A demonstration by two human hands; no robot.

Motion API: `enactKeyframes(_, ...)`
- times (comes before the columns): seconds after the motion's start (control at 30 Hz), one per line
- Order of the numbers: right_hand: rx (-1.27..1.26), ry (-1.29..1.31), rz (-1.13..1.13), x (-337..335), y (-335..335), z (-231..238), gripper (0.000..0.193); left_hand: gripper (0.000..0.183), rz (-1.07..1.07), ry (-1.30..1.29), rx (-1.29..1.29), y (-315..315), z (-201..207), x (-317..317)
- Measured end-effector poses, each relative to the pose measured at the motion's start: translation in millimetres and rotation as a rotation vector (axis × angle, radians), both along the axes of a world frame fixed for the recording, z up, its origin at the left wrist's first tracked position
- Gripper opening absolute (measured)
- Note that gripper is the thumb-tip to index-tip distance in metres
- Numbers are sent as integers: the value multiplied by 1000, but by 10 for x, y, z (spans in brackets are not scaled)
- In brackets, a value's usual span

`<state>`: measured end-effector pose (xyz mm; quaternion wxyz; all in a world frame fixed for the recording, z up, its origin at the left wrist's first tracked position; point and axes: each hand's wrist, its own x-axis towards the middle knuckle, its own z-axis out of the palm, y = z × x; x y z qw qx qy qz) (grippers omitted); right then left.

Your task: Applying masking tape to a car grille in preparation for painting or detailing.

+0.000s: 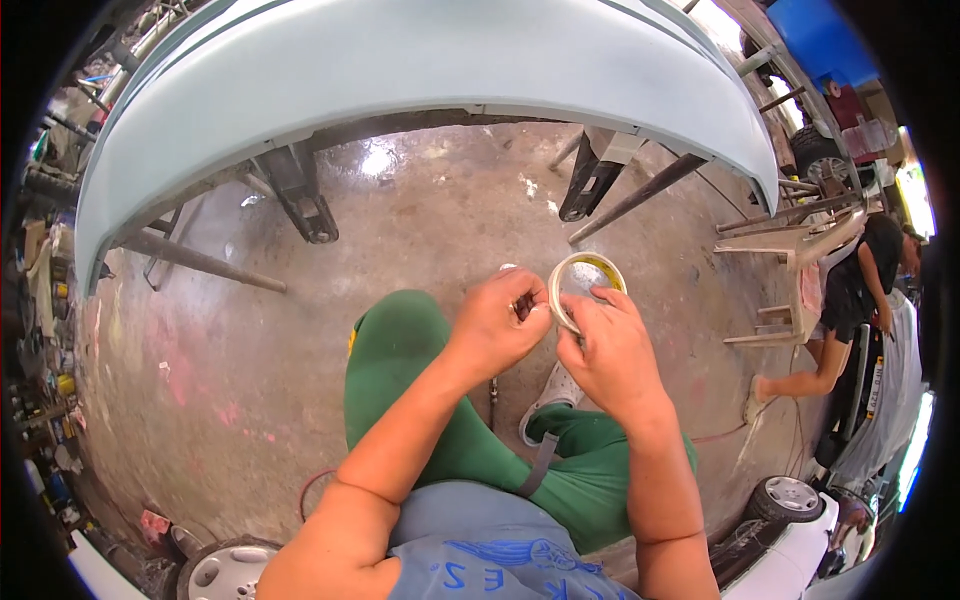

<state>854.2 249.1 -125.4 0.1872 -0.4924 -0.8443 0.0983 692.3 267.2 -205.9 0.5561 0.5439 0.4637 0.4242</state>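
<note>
Head view: right hand (612,350) is clamped on a tape roll (583,283), left hand (497,328) pinching at its edge. Pale car panel (420,70) sits just beyond the roll, on stands.

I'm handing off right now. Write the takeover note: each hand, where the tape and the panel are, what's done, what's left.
Left hand: fingers pinched at the edge of the roll of masking tape, apparently picking at its loose end.
Right hand: grips the roll from below, holding it up in front of the knees.
Pale blue car body panel: propped on stands just ahead, above the concrete floor.
Done: roll is in hand; no tape visible on the panel.
Left: probably free the tape end and pull a strip.
Nearby: another person crouches at right beside a plastic chair.
</note>
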Motion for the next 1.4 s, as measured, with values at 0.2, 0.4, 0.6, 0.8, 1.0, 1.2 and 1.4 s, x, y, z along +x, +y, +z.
enactKeyframes(0.2,-236,138,-190,19,27,26,34,10,-12,-89,-46,-33,19,7)
enactKeyframes(0.4,-406,353,-215,9,-72,-48,48,20,156,-182,242,7,176,49)
enactKeyframes(0.6,-577,290,-234,12,27,36,46,10,269,-173,314,-31,178,-154)
enactKeyframes(0.8,-627,413,-307,-38,28,-31,35,8,307,-306,21,-66,345,-332)
enactKeyframes(1.0,-308,-173,-242,-237,310,-399,31,7,400,-119,221,-276,437,-411)
enactKeyframes(1.2,-819,395,-98,-819,263,-225,34,10,609,-428,248,-281,859,-987)
enactKeyframes(1.4,-985,1499,60,-1488,433,-77,19,12,665,-596,240,-202,887,-1271)
